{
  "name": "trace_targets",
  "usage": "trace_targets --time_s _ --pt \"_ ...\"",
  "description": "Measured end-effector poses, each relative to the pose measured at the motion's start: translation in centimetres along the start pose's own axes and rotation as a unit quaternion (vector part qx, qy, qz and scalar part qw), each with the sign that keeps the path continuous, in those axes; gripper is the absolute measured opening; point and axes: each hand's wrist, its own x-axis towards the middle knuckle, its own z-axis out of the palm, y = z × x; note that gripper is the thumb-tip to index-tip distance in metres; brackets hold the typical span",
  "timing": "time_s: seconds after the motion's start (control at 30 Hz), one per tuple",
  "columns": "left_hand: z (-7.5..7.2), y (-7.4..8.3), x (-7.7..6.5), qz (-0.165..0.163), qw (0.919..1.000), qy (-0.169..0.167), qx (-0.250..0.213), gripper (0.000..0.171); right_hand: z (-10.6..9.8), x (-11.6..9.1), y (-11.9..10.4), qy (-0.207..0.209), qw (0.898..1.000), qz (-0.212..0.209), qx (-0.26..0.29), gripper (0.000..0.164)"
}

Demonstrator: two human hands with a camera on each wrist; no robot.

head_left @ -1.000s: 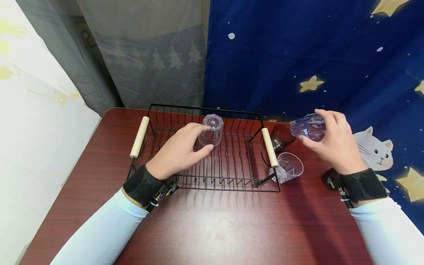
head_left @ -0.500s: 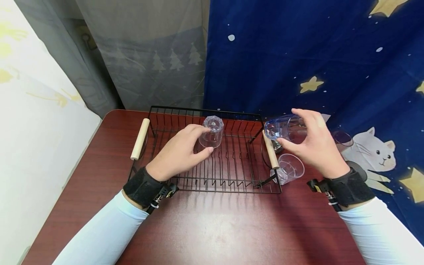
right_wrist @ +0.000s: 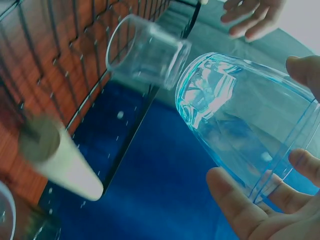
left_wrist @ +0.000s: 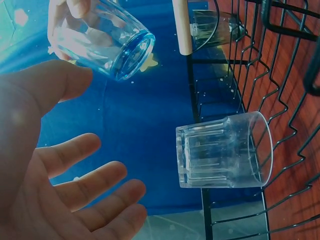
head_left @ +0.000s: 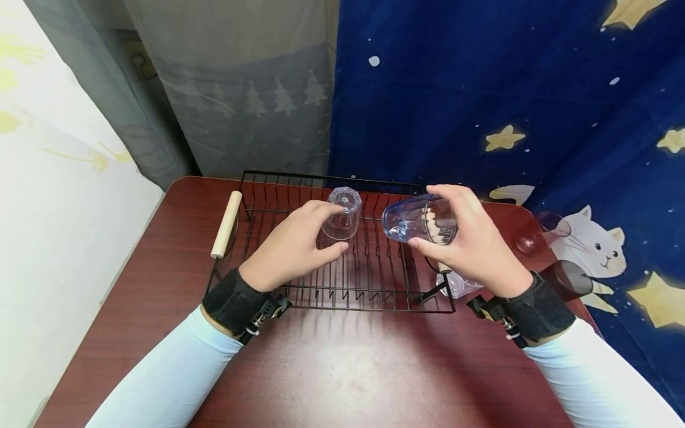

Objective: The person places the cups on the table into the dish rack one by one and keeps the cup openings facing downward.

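A clear faceted glass [head_left: 341,220] stands upside down in the black wire dish rack [left_wrist: 192,90]. Beside it is my left hand [head_left: 291,246], thumb and fingers spread; the left wrist view shows a gap between them and the glass. My right hand [head_left: 476,252] grips a blue-tinted drinking glass [head_left: 405,219] near its rim, thumb on one side and fingers on the other. Held above the rack's right end, this glass lies tilted with its thick base [right_wrist: 200,95] pointing left, toward the clear glass.
Pale wooden handles [head_left: 227,224] top both rack ends. Right of the rack, a clear glass [head_left: 457,285] is partly hidden by my right hand. A reddish see-through glass [head_left: 551,224] and a dark one [head_left: 569,278] stand farther right. Curtains [head_left: 428,107] hang behind the table [head_left: 342,368].
My right hand has carried the blue glass leftward, from beyond the rack's right handle to above the rack. My left hand has stayed almost still beside the clear glass.
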Motion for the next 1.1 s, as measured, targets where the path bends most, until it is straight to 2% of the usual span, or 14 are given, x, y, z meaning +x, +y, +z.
trace_targets --time_s 0.37,0.6,0.83,1.1 --pt "0.0 0.6 0.0 0.000 0.9998 -0.022 -0.001 0.069 1.3 -0.1 -2.4 -0.020 0.998 -0.022 0.058 0.091" --pt "0.3 1.0 0.0 0.011 0.9997 -0.019 0.012 0.072 1.5 0.1 -3.5 -0.034 0.995 -0.031 0.089 0.091" --pt "0.6 1.0 0.0 0.020 0.9996 -0.021 -0.002 0.078 1.7 0.0 -4.0 -0.048 0.988 -0.031 0.142 0.088" --pt "0.9 1.2 0.0 0.034 0.9986 -0.037 -0.014 0.079 2.1 -0.4 -4.4 -0.060 0.987 -0.034 0.148 0.088"
